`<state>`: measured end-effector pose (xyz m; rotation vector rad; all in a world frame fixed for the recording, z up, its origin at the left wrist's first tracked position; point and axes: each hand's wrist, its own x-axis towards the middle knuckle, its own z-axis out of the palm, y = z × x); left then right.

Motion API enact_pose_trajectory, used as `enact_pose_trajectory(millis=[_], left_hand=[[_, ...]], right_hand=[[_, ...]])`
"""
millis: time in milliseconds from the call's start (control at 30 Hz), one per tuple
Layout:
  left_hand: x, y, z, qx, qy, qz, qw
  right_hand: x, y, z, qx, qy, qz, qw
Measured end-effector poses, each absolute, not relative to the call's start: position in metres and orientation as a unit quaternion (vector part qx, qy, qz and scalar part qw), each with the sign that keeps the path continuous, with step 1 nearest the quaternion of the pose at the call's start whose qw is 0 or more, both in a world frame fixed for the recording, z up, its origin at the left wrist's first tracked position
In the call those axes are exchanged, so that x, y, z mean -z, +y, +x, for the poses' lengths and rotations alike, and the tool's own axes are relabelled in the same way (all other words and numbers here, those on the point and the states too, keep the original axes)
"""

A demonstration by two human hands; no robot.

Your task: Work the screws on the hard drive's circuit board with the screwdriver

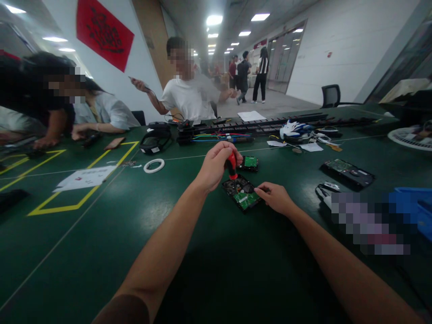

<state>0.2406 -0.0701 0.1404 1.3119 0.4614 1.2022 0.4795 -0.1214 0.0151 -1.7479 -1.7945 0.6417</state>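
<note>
Green table (151, 252), HDD (245, 199) well in from far edge: L hand (218, 166) clamped on screwdriver (232, 166), R hand (277, 198) pinching HDD's right corner, so keep driver sq to HDD & brace vs twist.

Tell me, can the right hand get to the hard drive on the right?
Probably yes: only green tabletop lies between the right hand and that hard drive, though the hand touches the drive under the screwdriver.

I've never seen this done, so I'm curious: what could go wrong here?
The red-and-black screwdriver in the left hand might slip and scratch the green circuit board close by. The hard drive could turn, since the right hand appears to steady just one side.
</note>
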Motion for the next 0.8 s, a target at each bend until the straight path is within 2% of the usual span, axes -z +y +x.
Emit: enact_pose_trajectory(millis=[267, 633, 800], left_hand=[[-0.131, -0.069, 0.251, -0.570, 0.203, 0.510, 0.612], [-0.139, -0.067, 0.236, -0.517, 0.222, 0.592, 0.577], [-0.138, -0.067, 0.240, -0.515, 0.182, 0.542, 0.639]], right_hand=[[-0.017, -0.122, 0.478, -0.250, -0.662, -0.652, 0.273], [-0.017, -0.121, 0.480, -0.242, -0.664, -0.653, 0.272], [-0.016, -0.121, 0.479, -0.240, -0.665, -0.653, 0.272]])
